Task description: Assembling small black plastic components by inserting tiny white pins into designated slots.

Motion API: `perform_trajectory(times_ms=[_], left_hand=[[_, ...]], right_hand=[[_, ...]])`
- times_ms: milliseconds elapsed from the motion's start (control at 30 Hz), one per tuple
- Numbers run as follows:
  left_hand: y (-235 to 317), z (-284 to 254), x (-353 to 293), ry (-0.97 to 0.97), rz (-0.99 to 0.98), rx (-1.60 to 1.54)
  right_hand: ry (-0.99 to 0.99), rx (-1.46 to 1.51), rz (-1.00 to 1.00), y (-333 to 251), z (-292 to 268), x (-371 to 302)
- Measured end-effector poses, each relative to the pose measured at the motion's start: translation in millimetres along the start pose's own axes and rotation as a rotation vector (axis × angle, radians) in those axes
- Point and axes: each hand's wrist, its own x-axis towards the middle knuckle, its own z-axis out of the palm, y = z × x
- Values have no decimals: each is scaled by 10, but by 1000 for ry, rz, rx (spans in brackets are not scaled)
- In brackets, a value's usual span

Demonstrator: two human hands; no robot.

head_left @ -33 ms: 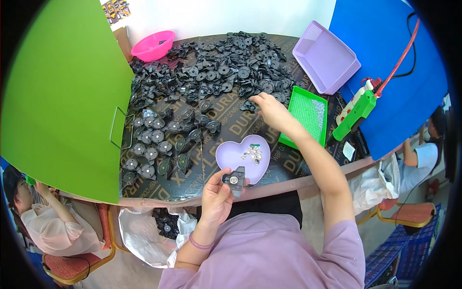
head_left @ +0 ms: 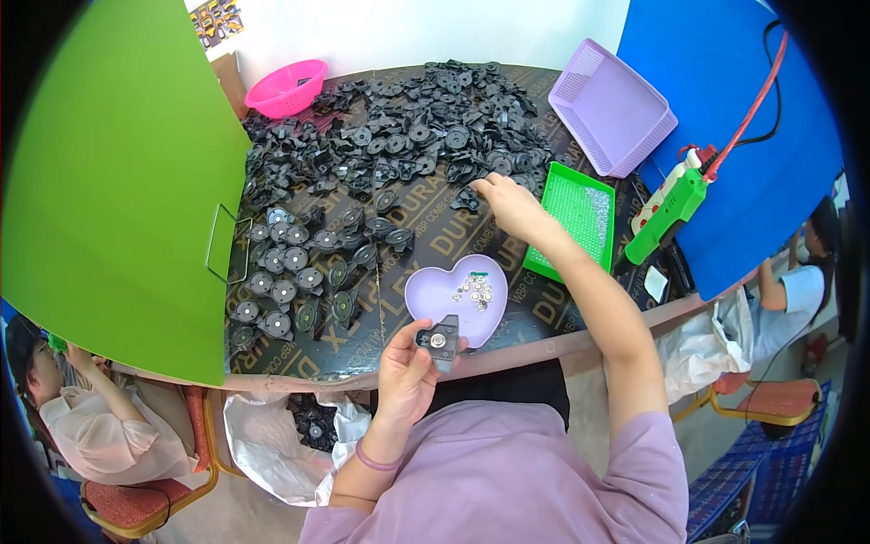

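Left hand (head_left: 405, 381) raised, grasping dark part (head_left: 439, 342); right hand (head_left: 513, 208) extended beside black piece (head_left: 466, 199), grip unclear

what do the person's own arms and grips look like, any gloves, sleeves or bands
Both the left grip and right grip are ungloved. The arms are bare below the short, loose lilac sleeves of a matching top. A thin mauve-pink band circles the left wrist; none shows on the right.
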Motion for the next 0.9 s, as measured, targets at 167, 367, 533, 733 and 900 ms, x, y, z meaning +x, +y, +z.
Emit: perform_trajectory(times_ms=[167, 367, 533, 733, 900], left_hand=[[47, -62, -31, 39, 36, 16], [78, -24, -6, 18, 40, 9], [93, -65, -9, 32, 39, 32], [65, -37, 16, 18, 24, 37], [12, -30, 11, 16, 27, 62]], right_hand=[[22, -95, 332, 662, 239, 233], [-89, -35, 103, 708, 246, 210], [86, 925, 300, 14, -179, -82], [-224, 1602, 240, -539, -456, -596], [-224, 1646, 151, -695, -532, -830]])
